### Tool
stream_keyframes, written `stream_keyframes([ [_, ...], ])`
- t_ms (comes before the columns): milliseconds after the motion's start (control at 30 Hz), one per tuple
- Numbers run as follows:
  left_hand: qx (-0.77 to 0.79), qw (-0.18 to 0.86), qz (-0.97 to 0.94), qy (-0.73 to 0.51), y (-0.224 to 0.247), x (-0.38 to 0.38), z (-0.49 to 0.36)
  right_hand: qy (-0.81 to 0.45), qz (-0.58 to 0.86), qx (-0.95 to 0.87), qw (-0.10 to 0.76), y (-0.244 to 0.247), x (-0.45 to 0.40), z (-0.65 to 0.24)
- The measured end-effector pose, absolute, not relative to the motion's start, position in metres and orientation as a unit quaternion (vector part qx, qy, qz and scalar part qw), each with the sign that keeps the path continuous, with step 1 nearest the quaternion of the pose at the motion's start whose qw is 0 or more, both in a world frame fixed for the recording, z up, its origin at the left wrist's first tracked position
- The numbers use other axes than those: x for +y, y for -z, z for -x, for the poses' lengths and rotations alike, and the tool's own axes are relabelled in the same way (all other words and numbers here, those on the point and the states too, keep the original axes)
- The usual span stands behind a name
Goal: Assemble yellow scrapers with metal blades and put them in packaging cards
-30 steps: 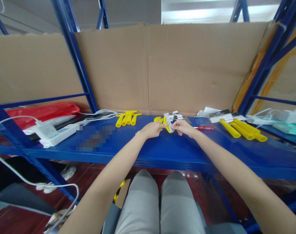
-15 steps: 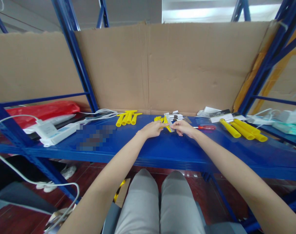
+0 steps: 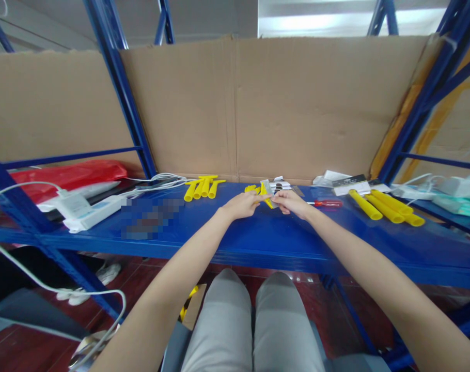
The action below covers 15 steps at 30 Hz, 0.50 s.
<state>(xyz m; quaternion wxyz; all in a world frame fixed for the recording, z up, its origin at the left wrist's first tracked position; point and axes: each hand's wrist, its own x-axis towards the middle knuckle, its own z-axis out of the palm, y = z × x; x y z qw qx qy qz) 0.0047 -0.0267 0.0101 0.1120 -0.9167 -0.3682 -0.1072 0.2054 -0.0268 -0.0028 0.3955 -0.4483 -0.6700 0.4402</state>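
Both of my hands meet over the blue shelf. My right hand (image 3: 291,202) is closed, with thumb and fingers pinching the lower end of a small thin silvery strip (image 3: 266,187). My left hand (image 3: 240,205) reaches in from the other side, index finger stretched out against the strip, the other fingers curled under; whether they grip anything is hidden. Just behind the strip, small yellow plastic pieces (image 3: 251,188) are partly covered by my hands. A screwdriver with a red handle (image 3: 328,203) lies to the right of my right hand.
Several yellow T-shaped handles (image 3: 206,187) lie at left; several yellow tube handles (image 3: 390,206) at right. White cards (image 3: 351,185) and small packets (image 3: 279,184) lie along the back. A power strip (image 3: 99,213) with cables sits left. Cardboard (image 3: 297,103) walls the rear.
The silvery strip between my fingers has tilted and shifted slightly left. My left index finger reaches a little further across it. Nothing else has visibly moved.
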Motion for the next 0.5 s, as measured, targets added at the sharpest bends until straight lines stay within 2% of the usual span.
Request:
stream_keyframes([
  [167,-0.366,0.111,0.917,0.114,-0.0098,-0.026,-0.0048,-0.441,0.438,-0.668,0.41,0.0012,-0.0269,-0.205],
  [333,-0.381,0.11,0.911,0.114,-0.0065,-0.0246,-0.0062,-0.396,0.463,-0.695,0.382,0.0034,-0.0229,-0.2091],
  [500,-0.386,0.112,0.908,0.117,-0.0057,-0.0254,-0.0082,-0.402,0.452,-0.702,0.376,0.0032,-0.0231,-0.2097],
])
